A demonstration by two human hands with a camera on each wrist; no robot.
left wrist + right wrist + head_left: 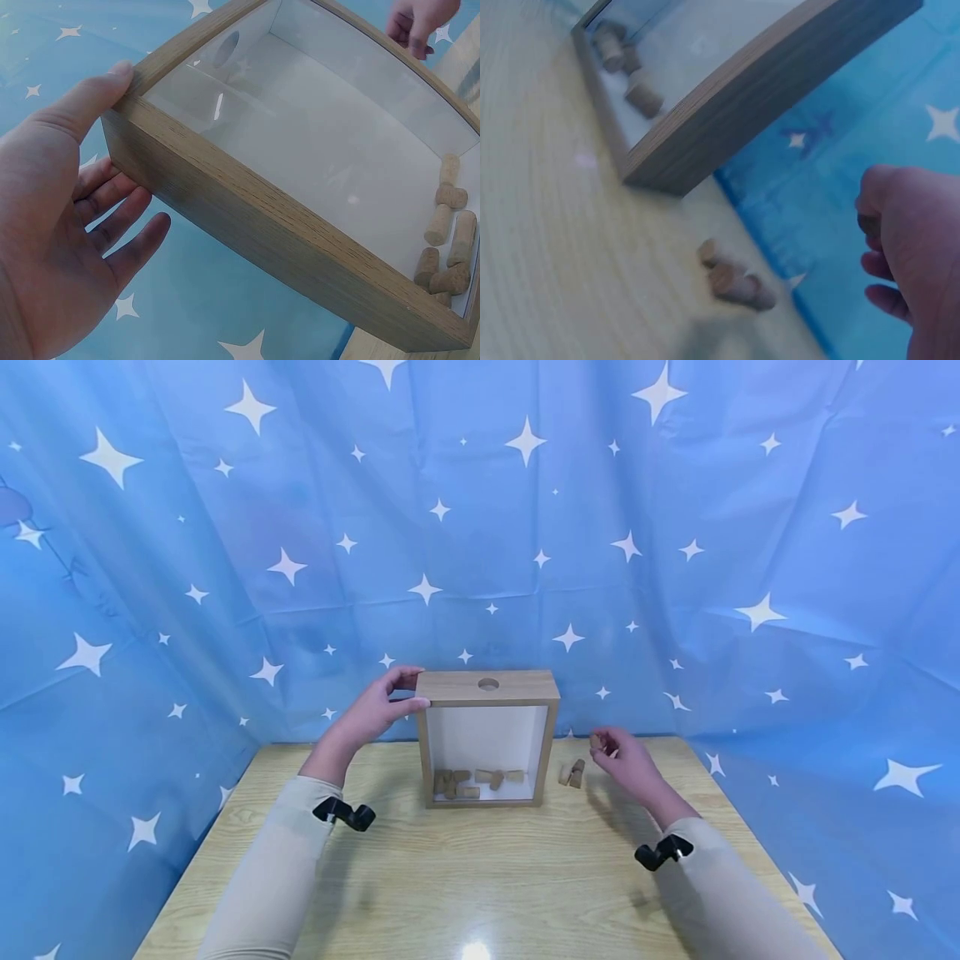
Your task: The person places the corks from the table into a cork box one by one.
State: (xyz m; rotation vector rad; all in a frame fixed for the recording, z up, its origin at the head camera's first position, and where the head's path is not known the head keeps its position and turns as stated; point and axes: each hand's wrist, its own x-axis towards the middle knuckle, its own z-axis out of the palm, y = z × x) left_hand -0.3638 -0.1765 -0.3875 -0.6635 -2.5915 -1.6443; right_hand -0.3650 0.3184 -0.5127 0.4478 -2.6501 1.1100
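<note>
A shallow wooden display box [450, 687] with a clear front stands upright on the table. It has a round hole [488, 684] in its top, and several corks [451, 197] lie inside along its bottom. My left hand [375, 706] holds the upper left corner; the left wrist view shows the thumb on the front frame and the fingers at the side and back. To the right of the box, my right hand [626, 766] pinches a cork [596, 742], raised above the table and mostly hidden by the fingers. Loose corks [739, 285] lie between that hand and the box.
The light wood table [465, 868] extends in front of the box. A blue curtain [480, 527] with white stars hangs close behind and along both sides. Black wrist mounts [345, 814] sit on both sleeves.
</note>
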